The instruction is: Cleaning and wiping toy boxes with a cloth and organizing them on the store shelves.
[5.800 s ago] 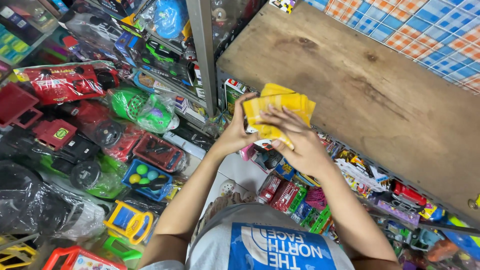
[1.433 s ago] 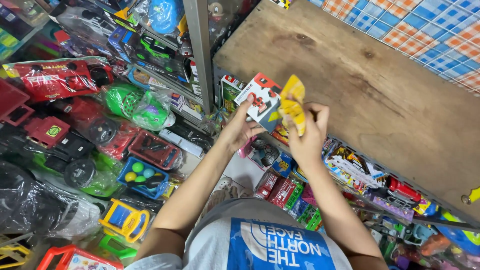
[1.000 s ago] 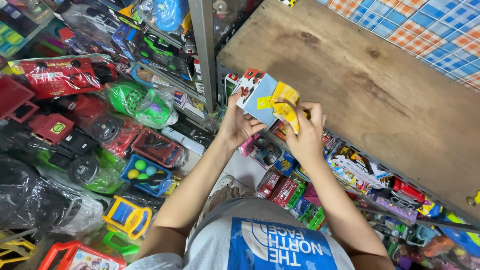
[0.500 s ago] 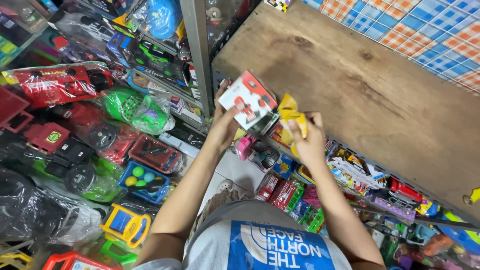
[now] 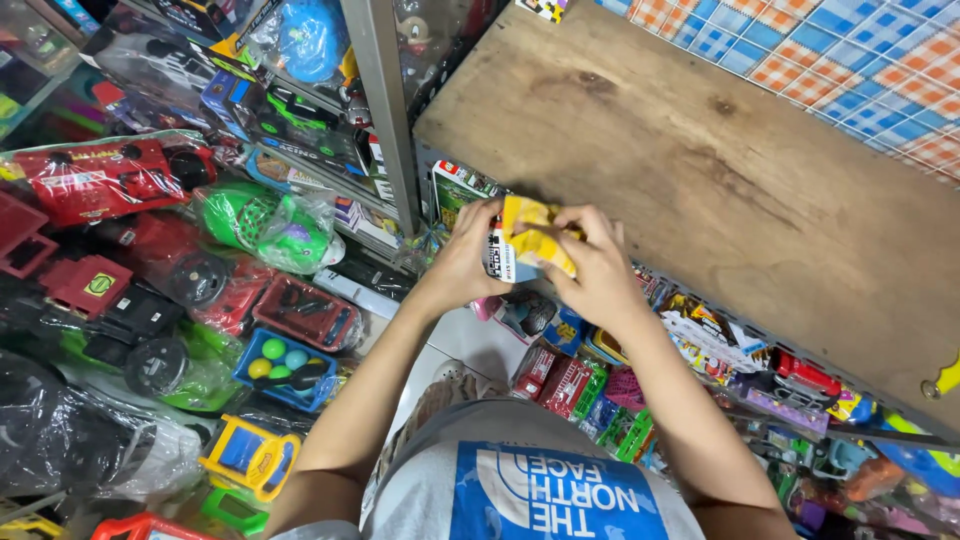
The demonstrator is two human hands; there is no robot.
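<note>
Toy-crammed shelves surround both hands. Left hand [image 5: 468, 262] and right hand [image 5: 598, 275], together, clamp a yellow packet [image 5: 535, 240] over a small card pack [image 5: 500, 265], seemingly half-wrapped.

So there's a bare wooden shelf board [image 5: 720, 190], brown and stained, with a yellow thing [image 5: 940, 380] hanging at its right edge. A grey metal upright [image 5: 385, 110] stands left of it. On the floor [image 5: 470, 335], bagged toys are piled: a green one [image 5: 265, 220], a red truck [image 5: 95, 180].
</note>
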